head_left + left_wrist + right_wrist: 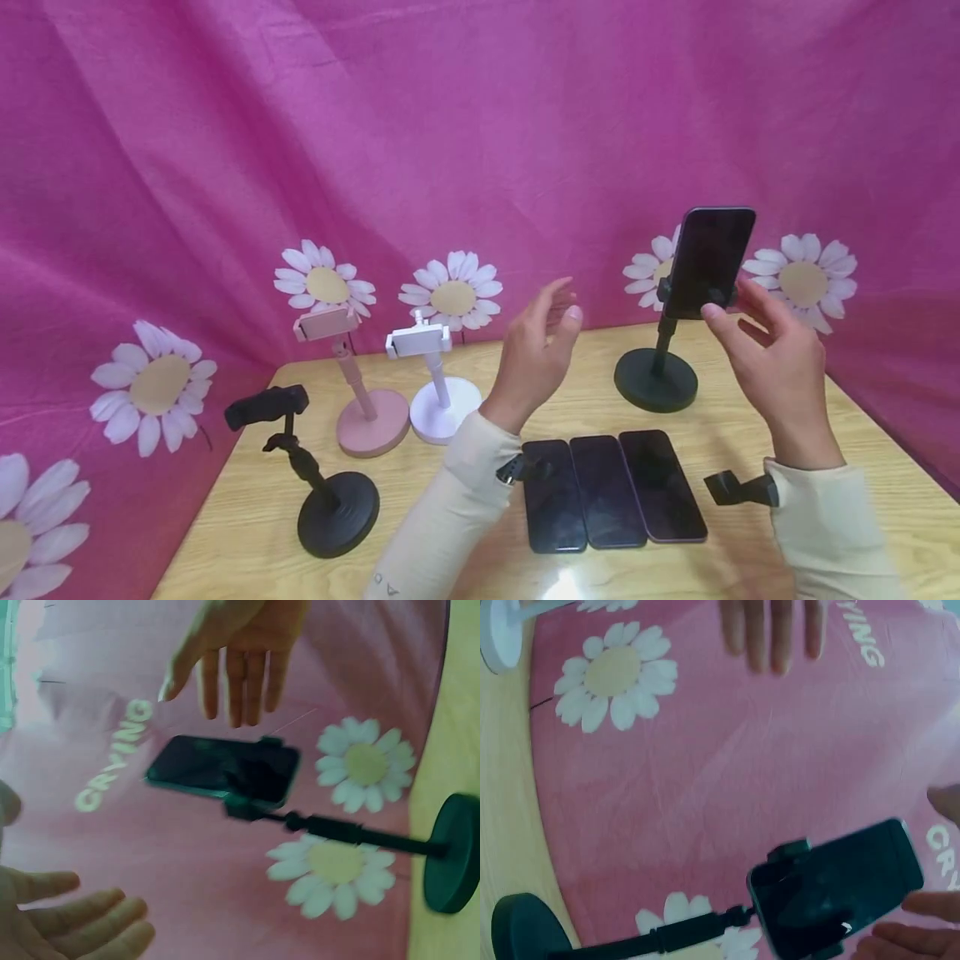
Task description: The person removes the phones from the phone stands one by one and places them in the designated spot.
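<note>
A dark smartphone (708, 262) stands upright in the clamp of a black phone stand (656, 379) at the back right. My right hand (783, 375) is just beside the phone's lower right side, thumb and fingers spread and holding nothing. To the left of the phone, my left hand (536, 358) hovers over the table with nothing in it, palm turned inward. The left wrist view shows the clamped phone (217, 769) between both hands, with the right hand's fingers (234, 690) extended and apart from it. In the right wrist view, the clamp arms hold the phone (840, 885) by its sides.
Three dark phones lie side by side on the wooden table (585, 575), one of them at the right (663, 487). On the left stand a black stand (337, 512), a pink stand (372, 423) and a white stand (447, 412), their holders holding no phone. A pink flowered cloth (480, 150) hangs behind.
</note>
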Demonstrator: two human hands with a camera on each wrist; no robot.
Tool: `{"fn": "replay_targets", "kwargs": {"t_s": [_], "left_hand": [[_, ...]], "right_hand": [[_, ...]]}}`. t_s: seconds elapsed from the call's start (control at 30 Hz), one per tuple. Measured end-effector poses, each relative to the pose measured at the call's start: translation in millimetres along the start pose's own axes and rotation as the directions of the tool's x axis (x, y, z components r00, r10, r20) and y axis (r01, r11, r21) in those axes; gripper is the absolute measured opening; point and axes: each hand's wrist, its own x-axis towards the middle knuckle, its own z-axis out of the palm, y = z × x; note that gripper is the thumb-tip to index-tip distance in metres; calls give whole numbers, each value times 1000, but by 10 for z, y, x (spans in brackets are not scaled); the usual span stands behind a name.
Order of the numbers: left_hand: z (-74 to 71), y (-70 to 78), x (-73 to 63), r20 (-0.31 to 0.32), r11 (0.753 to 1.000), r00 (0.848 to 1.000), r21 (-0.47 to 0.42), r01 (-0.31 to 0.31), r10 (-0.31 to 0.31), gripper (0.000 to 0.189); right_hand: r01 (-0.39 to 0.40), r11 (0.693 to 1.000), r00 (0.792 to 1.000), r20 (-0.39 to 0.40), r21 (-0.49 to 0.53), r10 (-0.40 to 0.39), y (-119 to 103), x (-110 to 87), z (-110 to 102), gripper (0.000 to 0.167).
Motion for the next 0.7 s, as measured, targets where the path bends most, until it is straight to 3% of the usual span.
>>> {"fn": "replay_targets", "kwargs": {"t_s": [0.1, 0.2, 0.4, 0.53, 0.7], "left_hand": [[212, -17, 130, 102, 994, 989, 1, 107, -106, 48], [419, -23, 251, 165, 986, 972, 29, 163, -165, 53], [772, -13, 473, 229, 971, 951, 165, 174, -210, 61], [930, -15, 577, 242, 962, 944, 214, 171, -222, 63], [1052, -12, 668, 220, 957, 942, 202, 209, -252, 61]], "right_hand": [[-57, 998, 998, -6, 26, 57, 65, 132, -51, 62], [-87, 996, 995, 54, 22, 85, 154, 268, -72, 69], [-114, 994, 972, 208, -1, 112, 318, 478, -44, 82], [-123, 992, 962, 245, -12, 122, 381, 558, -22, 83], [-98, 995, 962, 255, -19, 100, 421, 599, -27, 79]]}}
